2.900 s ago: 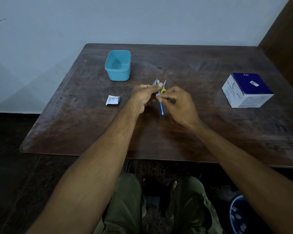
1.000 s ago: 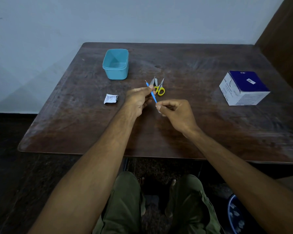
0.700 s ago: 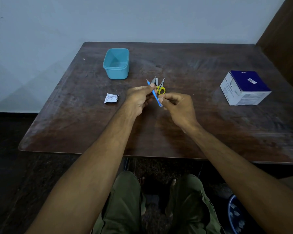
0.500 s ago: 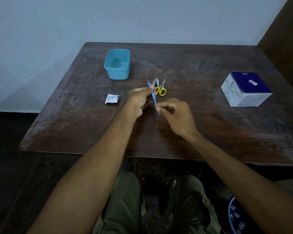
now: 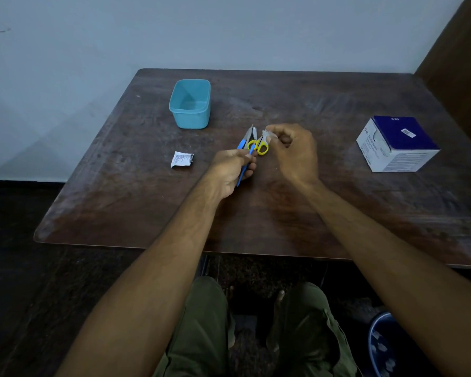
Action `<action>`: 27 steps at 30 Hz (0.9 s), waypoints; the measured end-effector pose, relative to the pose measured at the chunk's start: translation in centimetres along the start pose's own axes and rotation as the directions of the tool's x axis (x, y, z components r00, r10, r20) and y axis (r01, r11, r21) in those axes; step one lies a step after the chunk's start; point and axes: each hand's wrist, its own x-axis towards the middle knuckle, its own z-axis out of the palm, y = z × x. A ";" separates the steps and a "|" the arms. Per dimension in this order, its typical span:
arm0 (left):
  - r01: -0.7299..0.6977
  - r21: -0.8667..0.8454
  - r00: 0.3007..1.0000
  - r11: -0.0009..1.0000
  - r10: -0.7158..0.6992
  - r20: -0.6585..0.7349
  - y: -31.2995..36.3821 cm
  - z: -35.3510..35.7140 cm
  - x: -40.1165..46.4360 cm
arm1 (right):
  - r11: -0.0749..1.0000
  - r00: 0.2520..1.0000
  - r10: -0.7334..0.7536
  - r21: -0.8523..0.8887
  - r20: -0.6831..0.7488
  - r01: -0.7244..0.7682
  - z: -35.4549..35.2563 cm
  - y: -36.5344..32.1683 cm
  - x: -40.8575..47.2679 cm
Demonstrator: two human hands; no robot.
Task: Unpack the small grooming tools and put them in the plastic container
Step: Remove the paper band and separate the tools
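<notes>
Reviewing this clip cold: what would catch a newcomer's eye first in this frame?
Mid-table, the left hand grips a bundle of small tools, a thin blue stick and yellow-handled scissors, while the right hand pinches clear wrapping at their tips. Behind them sits an open turquoise plastic container, apparently empty. A blue-and-white cardboard box stands far right, and a crumpled white paper scrap lies left.

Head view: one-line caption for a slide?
Left hand holds the grooming tools; right hand pinches their clear wrap; teal container waits behind.
</notes>
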 end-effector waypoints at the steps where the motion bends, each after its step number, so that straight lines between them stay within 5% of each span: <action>1: -0.019 -0.004 1.000 1.000 0.019 0.011 -0.2 -0.1 -0.1 | 0.998 0.999 -0.051 -0.044 0.006 0.051 0.0 -0.1 0.1; 5: -0.065 -0.049 0.998 0.997 0.066 0.010 -0.6 -0.4 -0.2 | 0.881 0.929 -0.303 -0.309 0.211 0.357 0.5 0.1 -0.1; 9: -0.087 -0.021 0.996 0.996 0.087 0.000 -0.9 -0.6 0.0 | 0.757 0.833 -0.351 -0.394 0.428 0.521 0.6 0.5 -1.5; 13: -0.083 -0.013 0.997 0.996 0.083 0.001 -1.3 -0.8 -0.1 | 0.781 0.900 -0.330 -0.453 0.286 0.430 0.5 0.6 -1.3; 19: -0.086 0.020 0.996 0.996 0.086 0.023 -1.2 -0.8 -0.2 | 0.759 0.846 -0.346 -0.409 0.405 0.506 0.1 1.4 -1.9; 27: -0.047 0.099 0.999 0.994 0.049 -0.013 -0.5 -0.8 0.0 | 0.922 0.962 -0.266 -0.276 0.055 0.271 -0.6 2.0 -0.3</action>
